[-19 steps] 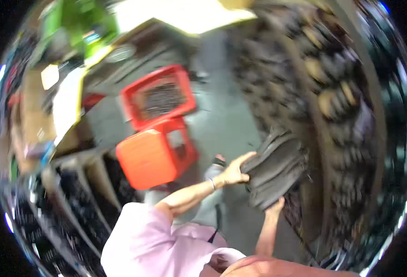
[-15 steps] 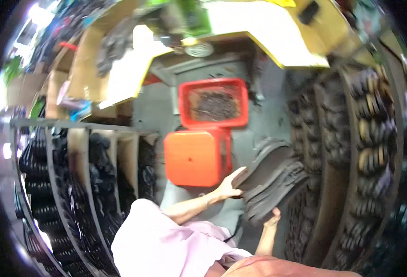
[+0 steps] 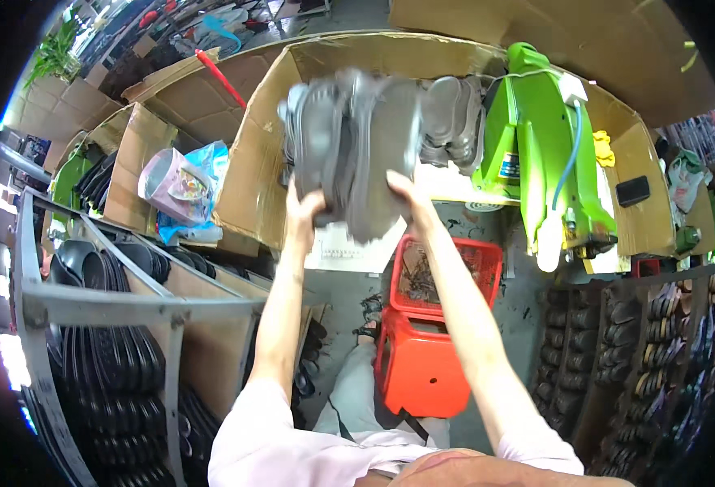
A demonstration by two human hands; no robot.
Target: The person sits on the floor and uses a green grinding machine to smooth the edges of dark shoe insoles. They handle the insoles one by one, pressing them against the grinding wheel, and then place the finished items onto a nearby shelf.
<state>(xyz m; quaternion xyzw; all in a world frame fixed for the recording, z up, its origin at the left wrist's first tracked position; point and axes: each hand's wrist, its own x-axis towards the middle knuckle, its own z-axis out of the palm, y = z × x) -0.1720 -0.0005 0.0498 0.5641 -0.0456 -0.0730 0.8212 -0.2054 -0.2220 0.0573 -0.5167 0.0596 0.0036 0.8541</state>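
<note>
Between my two hands is a thick bundle of dark grey shoe soles, raised over the workbench and blurred by motion. My left hand is closed on the near left end of the bundle, thumb inward. On its near right side my right hand grips with the thumb across the outermost sole; its other fingers are mostly hidden behind. Just right of the bundle, another pile of grey soles lies on the bench against the cardboard wall.
A green machine with a hanging cable stands right on the bench, near a black phone. Below are a red basket and red stool. Racks of soles flank me: black soles left, dark soles right.
The bundle of soles has come from beside the right-hand rack up and forward over the bench, carried in both hands. My view has turned toward the bench.
</note>
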